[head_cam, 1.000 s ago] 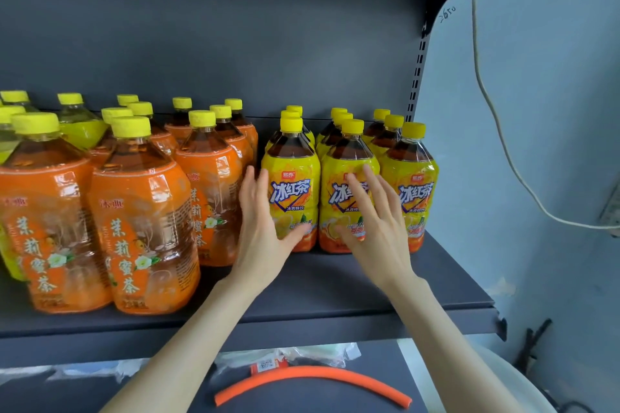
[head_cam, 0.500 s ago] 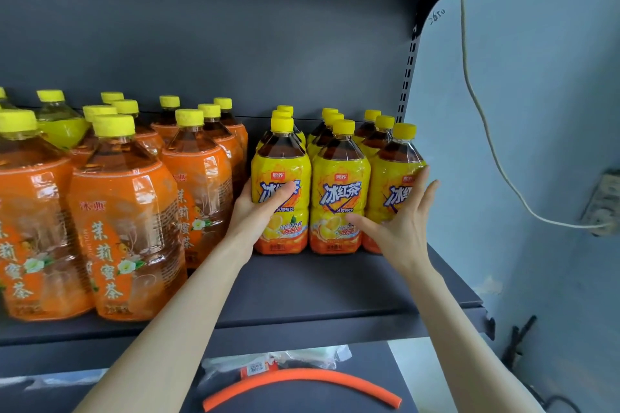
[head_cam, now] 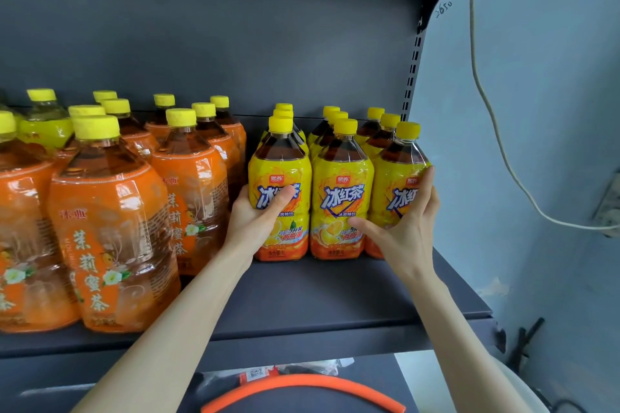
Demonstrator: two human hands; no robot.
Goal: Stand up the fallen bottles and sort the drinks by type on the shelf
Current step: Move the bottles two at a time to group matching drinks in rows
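Note:
Three rows of yellow-labelled iced tea bottles stand upright at the right end of the dark shelf [head_cam: 318,298]. My left hand [head_cam: 258,218] grips the front left yellow bottle [head_cam: 285,174], thumb across its label. My right hand [head_cam: 407,225] wraps round the front right yellow bottle [head_cam: 394,174], fingers on its outer side, thumb touching the middle front bottle [head_cam: 342,184]. Large orange-labelled tea bottles [head_cam: 110,231] stand upright in rows to the left. A yellow-green bottle [head_cam: 45,131] stands behind them.
The shelf's slotted upright [head_cam: 412,70] and a blue wall [head_cam: 536,111] with a hanging white cable [head_cam: 496,131] close off the right side. An orange hose [head_cam: 302,386] and plastic packaging lie on the lower shelf. Bare shelf lies in front of the yellow bottles.
Both hands moved apart from the fronts of the yellow bottles to the outer sides of the front row, and their fingers closed round the left and right bottles.

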